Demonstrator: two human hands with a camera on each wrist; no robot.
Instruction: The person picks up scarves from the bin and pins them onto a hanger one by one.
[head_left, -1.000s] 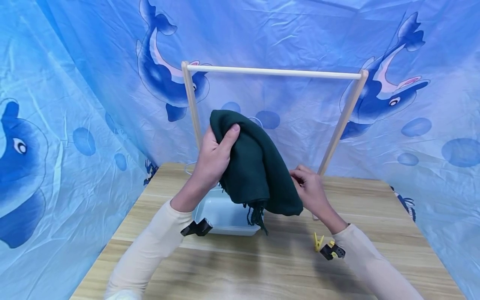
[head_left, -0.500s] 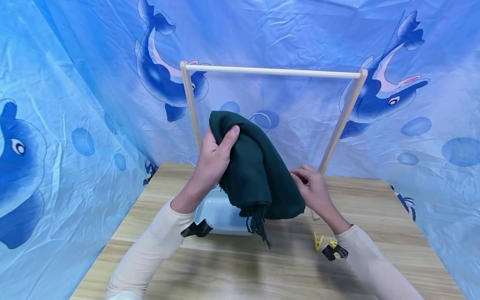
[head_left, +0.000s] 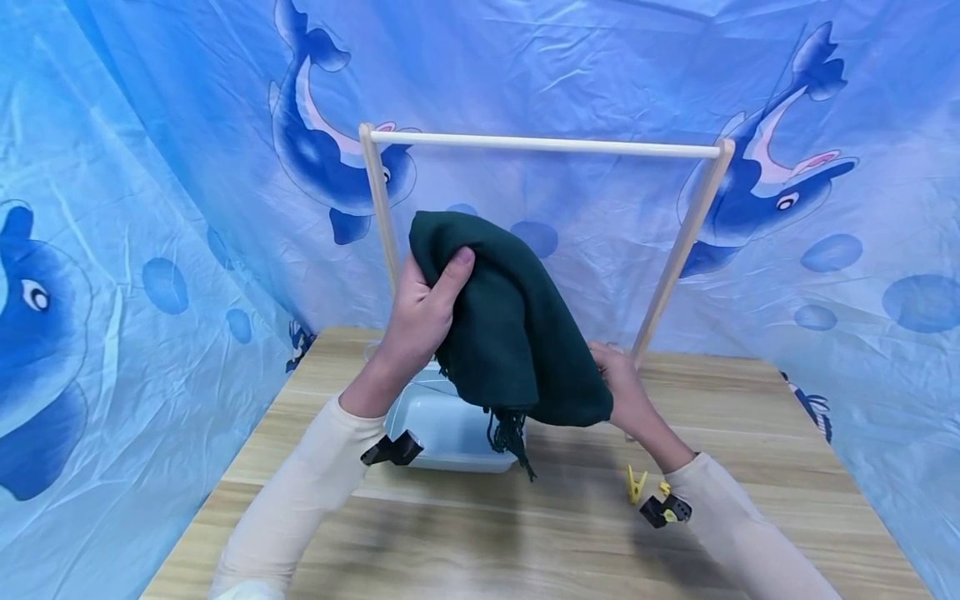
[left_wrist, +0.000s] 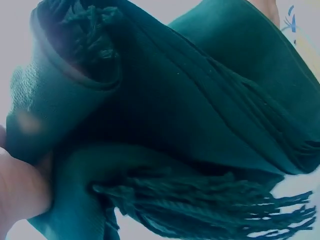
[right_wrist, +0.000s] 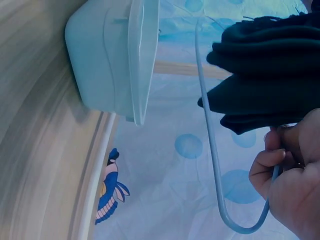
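A folded dark green scarf [head_left: 510, 325] with fringed ends hangs slantwise over the table. My left hand [head_left: 420, 308] grips its upper left part, thumb on the near side. Folded layers and loose fringe [left_wrist: 200, 205] fill the left wrist view. Beside the scarf's lower right edge is my right hand [head_left: 622, 383], its fingers partly hidden behind the cloth. In the right wrist view these fingers curl round a thin pale-blue hanger [right_wrist: 212, 145], whose bar runs past the scarf's folds. Most of the hanger is hidden by the scarf in the head view.
A pale blue basin [head_left: 442, 454] stands on the wooden table [head_left: 525, 542], below the scarf. Behind it rises a wooden rack with a white crossbar [head_left: 547, 145]. Yellow clothespins [head_left: 636, 485] lie near my right wrist. A blue dolphin-print curtain [head_left: 615, 67] encloses the table.
The scarf and my left hand have shifted slightly up and left. My right fingers have gone further behind the scarf, and the hanger loop that showed above the cloth is now hidden.
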